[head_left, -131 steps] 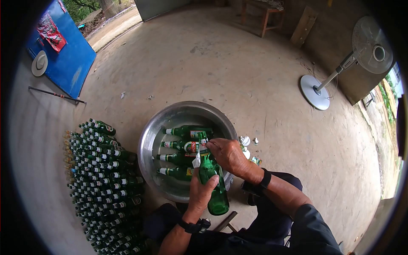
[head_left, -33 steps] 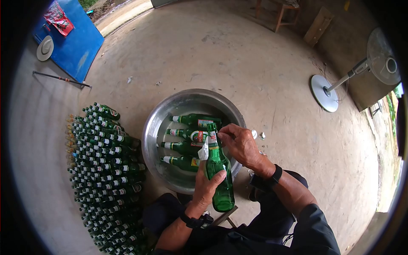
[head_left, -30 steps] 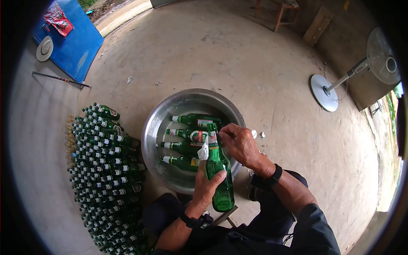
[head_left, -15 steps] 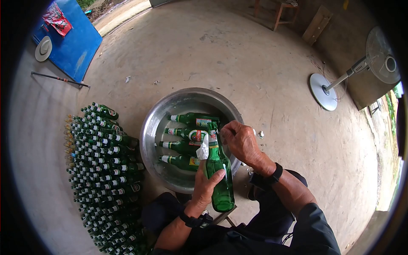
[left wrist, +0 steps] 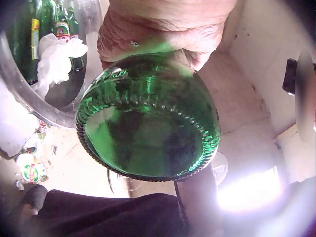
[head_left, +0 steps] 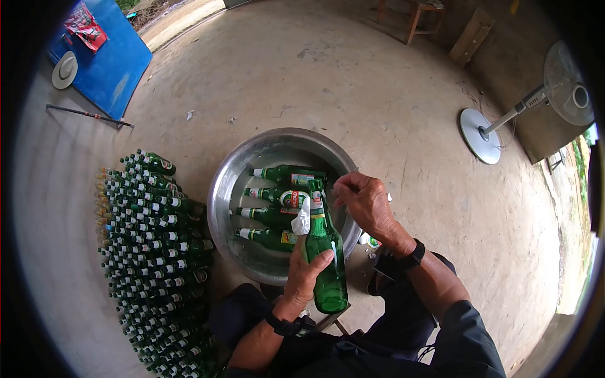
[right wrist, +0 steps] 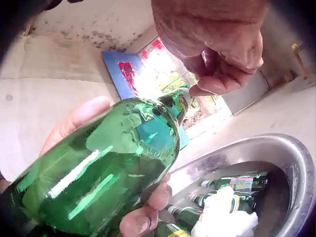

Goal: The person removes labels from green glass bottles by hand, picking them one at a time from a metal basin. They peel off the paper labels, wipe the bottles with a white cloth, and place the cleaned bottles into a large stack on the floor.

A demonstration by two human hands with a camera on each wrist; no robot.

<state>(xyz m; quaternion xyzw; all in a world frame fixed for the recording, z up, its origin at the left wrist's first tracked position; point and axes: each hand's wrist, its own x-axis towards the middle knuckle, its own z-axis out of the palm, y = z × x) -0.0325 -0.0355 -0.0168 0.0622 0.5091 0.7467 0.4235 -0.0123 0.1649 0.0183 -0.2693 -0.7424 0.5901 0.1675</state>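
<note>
In the head view my left hand [head_left: 307, 269] grips a green glass beer bottle [head_left: 328, 277] round its body, tilted with its neck pointing away and its base toward me. A neck label [head_left: 316, 205] remains on it. Beside the neck, just above my left fingers, is a crumpled white wad [head_left: 301, 220] like wet paper. My right hand [head_left: 368, 205] hovers right of the neck, its fingers curled and thumb near the index fingertip; nothing shows between them. From the right wrist, those fingertips [right wrist: 210, 86] appear close to the bottle's neck [right wrist: 180, 101].
A metal basin [head_left: 220, 183] of water holds several labelled green bottles [head_left: 274, 217] lying down. Many more bottles [head_left: 161, 258] stand packed on the left. Label scraps [head_left: 370, 240] lie on the floor right of the basin. A standing fan [head_left: 480, 135] is at right.
My right hand has drawn off the bottle's neck to the right, its fingers shifting slightly. My left hand keeps hold of the bottle, nearly still over the last second.
</note>
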